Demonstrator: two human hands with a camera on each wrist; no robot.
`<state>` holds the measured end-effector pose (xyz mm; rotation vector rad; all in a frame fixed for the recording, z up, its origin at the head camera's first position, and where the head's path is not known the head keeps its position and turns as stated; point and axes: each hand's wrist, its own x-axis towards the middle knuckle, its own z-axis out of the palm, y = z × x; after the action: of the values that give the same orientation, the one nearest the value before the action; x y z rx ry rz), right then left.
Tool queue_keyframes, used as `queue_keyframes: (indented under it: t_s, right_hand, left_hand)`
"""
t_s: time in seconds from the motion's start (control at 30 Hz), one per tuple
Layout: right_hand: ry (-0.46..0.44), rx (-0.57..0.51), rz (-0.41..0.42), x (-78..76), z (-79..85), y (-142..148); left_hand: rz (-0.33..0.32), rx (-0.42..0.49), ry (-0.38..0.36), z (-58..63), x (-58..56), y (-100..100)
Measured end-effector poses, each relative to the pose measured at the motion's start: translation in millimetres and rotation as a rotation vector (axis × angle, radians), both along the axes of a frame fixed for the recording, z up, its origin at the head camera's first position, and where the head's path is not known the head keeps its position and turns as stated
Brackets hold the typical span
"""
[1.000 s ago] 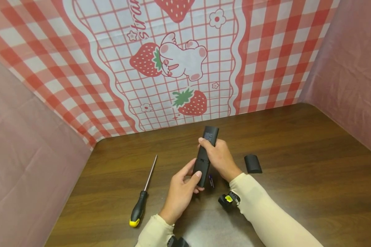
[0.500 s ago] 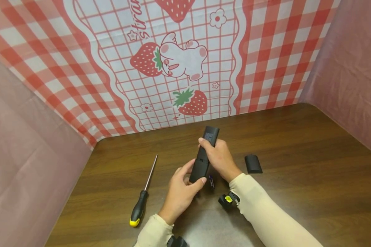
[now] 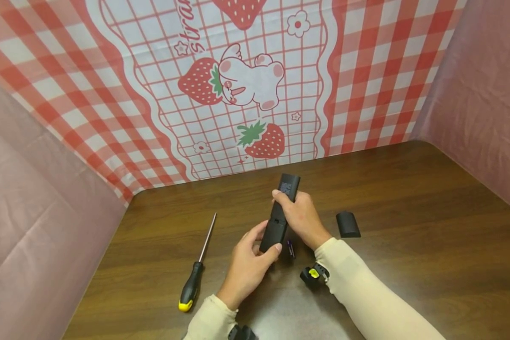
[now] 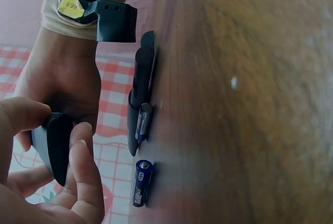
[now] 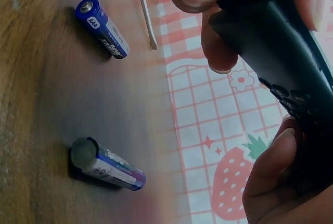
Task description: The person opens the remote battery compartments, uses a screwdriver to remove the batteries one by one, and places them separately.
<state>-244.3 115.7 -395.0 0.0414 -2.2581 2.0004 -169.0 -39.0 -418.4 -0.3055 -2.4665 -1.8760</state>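
Observation:
A black remote control [image 3: 276,215] is held off the table, tilted, its labelled back toward the head camera. My right hand [image 3: 303,217] grips its upper half, thumb across the back. My left hand [image 3: 246,259] pinches the lower end between thumb and fingers. A seam crosses the back between the two hands. In the right wrist view, buttons show along the remote's underside. Two blue AAA batteries lie on the table below: one battery [image 5: 102,29] with its terminal toward the camera, another battery [image 5: 112,169] apart from it. The head view shows only one, partly behind the remote.
A screwdriver [image 3: 191,285] with a black and yellow handle lies left of my left hand. On the right rests a curved black plastic piece [image 3: 347,224]. The wooden table [image 3: 136,245] meets a strawberry-patterned cloth [image 3: 255,85] at its back edge, with pink cloth at both sides.
My left thumb has slid from the remote's back down to its lower edge, and the lower end has shifted slightly left. My right hand keeps its grip.

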Motion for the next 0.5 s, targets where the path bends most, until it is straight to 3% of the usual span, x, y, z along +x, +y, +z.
queue_keyframes:
  t_s: [0.23, 0.5]
  right_hand:
    - [0.0, 0.009, -0.01, 0.9, 0.9, 1.7]
    - [0.006, -0.002, -0.009, 0.2, -0.8, 2.3]
  left_hand:
    - [-0.021, -0.016, -0.007, 0.9, -0.1, -2.6]
    - [-0.067, 0.078, -0.068, -2.4, 1.8, -7.3]
